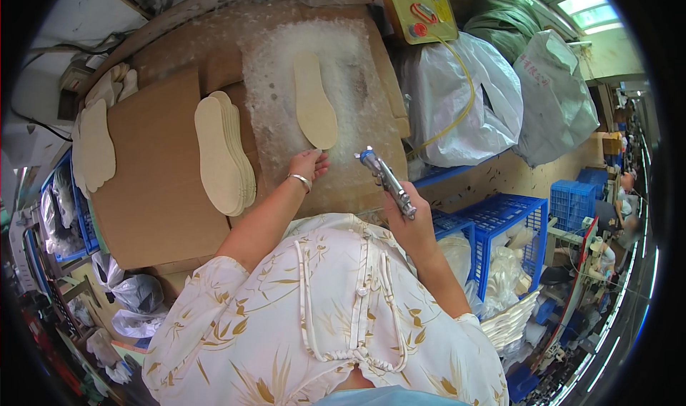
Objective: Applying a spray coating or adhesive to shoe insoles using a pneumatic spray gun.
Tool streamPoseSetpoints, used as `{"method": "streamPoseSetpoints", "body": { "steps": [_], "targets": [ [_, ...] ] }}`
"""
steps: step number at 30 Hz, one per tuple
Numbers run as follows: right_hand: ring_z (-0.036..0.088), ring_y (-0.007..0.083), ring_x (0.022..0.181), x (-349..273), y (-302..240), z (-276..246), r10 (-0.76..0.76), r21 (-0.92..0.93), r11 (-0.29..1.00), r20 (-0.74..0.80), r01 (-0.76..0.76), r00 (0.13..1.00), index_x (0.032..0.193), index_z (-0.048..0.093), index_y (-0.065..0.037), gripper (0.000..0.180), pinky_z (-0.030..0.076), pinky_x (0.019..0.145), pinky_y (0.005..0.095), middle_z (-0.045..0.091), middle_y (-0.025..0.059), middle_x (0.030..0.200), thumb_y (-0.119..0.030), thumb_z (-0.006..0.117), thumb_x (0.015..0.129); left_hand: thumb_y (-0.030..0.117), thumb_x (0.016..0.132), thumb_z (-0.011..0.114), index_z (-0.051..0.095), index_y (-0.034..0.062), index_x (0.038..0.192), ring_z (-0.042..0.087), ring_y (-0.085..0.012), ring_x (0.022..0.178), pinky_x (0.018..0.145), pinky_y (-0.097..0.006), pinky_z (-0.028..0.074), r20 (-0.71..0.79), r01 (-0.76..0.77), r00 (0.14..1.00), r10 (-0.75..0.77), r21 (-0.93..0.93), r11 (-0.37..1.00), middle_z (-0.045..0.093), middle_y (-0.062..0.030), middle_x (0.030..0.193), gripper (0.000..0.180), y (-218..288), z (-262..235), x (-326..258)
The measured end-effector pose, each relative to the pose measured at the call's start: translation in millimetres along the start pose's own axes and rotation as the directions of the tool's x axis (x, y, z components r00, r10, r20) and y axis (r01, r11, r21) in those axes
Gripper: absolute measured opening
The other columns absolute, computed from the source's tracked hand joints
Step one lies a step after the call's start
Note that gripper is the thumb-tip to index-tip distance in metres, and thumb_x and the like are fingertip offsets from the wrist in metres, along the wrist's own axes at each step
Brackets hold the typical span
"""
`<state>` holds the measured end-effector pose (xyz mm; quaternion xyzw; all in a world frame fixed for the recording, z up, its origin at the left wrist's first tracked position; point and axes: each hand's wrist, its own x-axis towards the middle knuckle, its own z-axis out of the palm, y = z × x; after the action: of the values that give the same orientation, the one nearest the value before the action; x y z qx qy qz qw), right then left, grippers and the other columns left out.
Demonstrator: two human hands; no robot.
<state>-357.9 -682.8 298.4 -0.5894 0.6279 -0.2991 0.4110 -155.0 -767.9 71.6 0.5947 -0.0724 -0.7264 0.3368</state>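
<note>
My left hand point(309, 164), with a silver bracelet on the wrist, touches the near end of a single beige insole point(314, 100) lying on the white, glue-crusted patch of a cardboard-covered table point(164, 191). My right hand point(409, 209) grips a metal spray gun point(386, 179), its nozzle pointing up toward the insole. A yellow hose point(457, 106) runs from the gun toward the back. To the left of my left hand lies a stack of beige insoles point(223, 154) on the cardboard.
More insoles point(96, 145) are piled at the table's left edge. A yellow box with red buttons point(418, 9) sits at the back. White sacks point(493, 95) and blue crates point(511, 227) stand to the right. Plastic bags lie lower left. Another person sits far right.
</note>
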Motion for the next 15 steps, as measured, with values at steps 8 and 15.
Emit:
{"method": "streamPoseSetpoints", "body": {
  "steps": [8,15],
  "targets": [
    [0.059,0.0274,0.058,-7.6,3.8,-4.1,-0.047,-0.023,0.999,0.046,0.048,0.998,0.098,0.057,-0.004,0.018,0.046,0.056,0.0323,0.060,0.0147,0.069,-0.016,0.065,0.087,0.010,0.093,0.050,0.048,0.0046,0.121,0.064,-0.0190,0.085,0.070,-0.030,0.054,0.053,-0.010,0.998,0.014,-0.084,0.996,0.062,-0.0080,0.109,0.028,-5.3,-1.8,-4.1],
    [0.059,0.0287,0.058,-12.0,6.8,-5.9,-0.017,-0.042,0.999,0.031,0.018,0.999,0.097,0.057,-0.003,0.018,0.046,0.056,0.0333,0.060,0.0147,0.069,-0.016,0.065,0.087,0.006,0.093,0.049,0.048,0.0069,0.122,0.064,-0.0195,0.086,0.070,-0.030,0.054,0.093,0.019,0.996,-0.010,-0.094,0.995,0.062,-0.0069,0.111,0.029,-7.5,-5.2,-6.7]
  ]
}}
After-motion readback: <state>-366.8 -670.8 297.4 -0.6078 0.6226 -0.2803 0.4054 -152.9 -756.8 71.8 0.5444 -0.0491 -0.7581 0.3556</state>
